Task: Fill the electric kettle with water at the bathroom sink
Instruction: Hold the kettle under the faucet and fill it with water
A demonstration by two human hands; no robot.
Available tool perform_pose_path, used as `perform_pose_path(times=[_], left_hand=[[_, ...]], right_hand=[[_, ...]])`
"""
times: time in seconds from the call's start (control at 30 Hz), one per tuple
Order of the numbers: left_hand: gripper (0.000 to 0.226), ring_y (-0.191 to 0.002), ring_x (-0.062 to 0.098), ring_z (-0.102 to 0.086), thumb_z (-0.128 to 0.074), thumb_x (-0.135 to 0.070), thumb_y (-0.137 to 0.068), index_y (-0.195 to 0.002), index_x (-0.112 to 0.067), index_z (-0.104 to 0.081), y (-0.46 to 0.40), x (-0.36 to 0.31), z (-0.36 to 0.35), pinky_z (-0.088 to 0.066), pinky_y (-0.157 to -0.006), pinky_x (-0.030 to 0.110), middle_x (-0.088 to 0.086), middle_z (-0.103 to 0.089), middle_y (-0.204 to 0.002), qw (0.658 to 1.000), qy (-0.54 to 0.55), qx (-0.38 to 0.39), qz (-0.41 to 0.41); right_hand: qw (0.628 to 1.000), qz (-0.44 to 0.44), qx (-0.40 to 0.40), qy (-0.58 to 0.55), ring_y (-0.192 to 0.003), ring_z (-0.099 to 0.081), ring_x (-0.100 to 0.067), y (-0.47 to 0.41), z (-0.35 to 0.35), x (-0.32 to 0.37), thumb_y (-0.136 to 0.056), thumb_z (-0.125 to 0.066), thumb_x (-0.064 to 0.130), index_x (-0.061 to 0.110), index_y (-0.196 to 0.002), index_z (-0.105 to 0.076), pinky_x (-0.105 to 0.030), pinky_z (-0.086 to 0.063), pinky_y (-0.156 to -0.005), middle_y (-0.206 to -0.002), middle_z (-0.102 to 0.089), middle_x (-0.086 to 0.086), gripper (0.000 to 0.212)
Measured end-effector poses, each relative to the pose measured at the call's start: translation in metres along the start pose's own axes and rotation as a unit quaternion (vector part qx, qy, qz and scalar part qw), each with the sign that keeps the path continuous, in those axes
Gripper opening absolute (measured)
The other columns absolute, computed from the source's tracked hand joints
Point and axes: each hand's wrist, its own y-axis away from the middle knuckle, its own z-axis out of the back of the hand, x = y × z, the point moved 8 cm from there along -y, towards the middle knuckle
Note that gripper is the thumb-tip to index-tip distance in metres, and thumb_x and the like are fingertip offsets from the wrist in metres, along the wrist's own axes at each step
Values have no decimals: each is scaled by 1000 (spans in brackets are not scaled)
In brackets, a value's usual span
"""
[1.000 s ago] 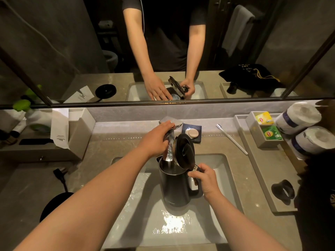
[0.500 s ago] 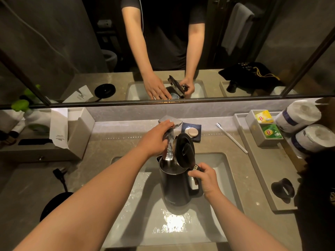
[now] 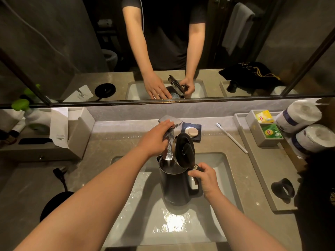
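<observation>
A dark electric kettle [image 3: 175,187] stands upright in the white sink basin [image 3: 223,200], its round lid [image 3: 184,150] flipped open and upright. My right hand [image 3: 205,179] grips the kettle's handle. The chrome faucet [image 3: 169,140] reaches over the kettle's open mouth, and a stream of water runs from its spout into the kettle. My left hand [image 3: 155,139] rests on the faucet, fingers laid over its lever at the top.
The kettle's black base [image 3: 54,203] with its cord and plug [image 3: 59,173] lies on the left counter. A soap dish [image 3: 192,131] and a toothbrush [image 3: 231,137] lie behind the sink. At right are a tray [image 3: 266,178], tea bags [image 3: 272,133] and toilet rolls [image 3: 299,116]. A tissue box [image 3: 76,134] stands left.
Hardly anything has moved. Both hands keep their hold, the kettle stays under the spout and the water keeps running.
</observation>
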Motion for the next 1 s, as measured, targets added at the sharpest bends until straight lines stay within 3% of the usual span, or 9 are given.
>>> perform_pose_path(times=[0.27,0.43,0.7,1.0], left_hand=[[72,-135,19,-32,-60,-12,-82,-142,-36,-29,0,-1,1,-34,-105,39,-5,-28,-154,1000,0,0,0],[72,-136,18,-30,-59,-12,-81,-143,-33,-29,-1,-1,0,-31,-105,35,-5,-28,-154,1000,-3,3,-3],[69,-137,18,-29,-57,-13,-83,-144,-32,-29,-1,-1,0,-28,-106,33,-4,-27,-154,1000,0,5,5],[61,-137,17,-29,-50,-10,-87,-144,-25,-34,-1,-5,4,-25,-107,32,-3,-30,-153,1000,-12,-6,-1]], right_hand=[[1000,0,-4,8,-57,-53,-22,0,1,1,-52,-77,29,6,-65,-58,-31,-45,-52,-54,-53,-3,32],[1000,-2,3,-5,-52,-49,-22,0,1,0,-47,-78,29,-6,-69,-53,-29,-42,-49,-54,-50,-6,48],[1000,-5,13,-12,-45,-48,-18,1,0,2,-50,-78,20,-11,-70,-50,-27,-40,-43,-52,-48,-7,47],[1000,0,9,-15,-45,-47,-19,-1,2,3,-46,-79,26,-14,-73,-49,-28,-40,-44,-53,-47,-9,57]])
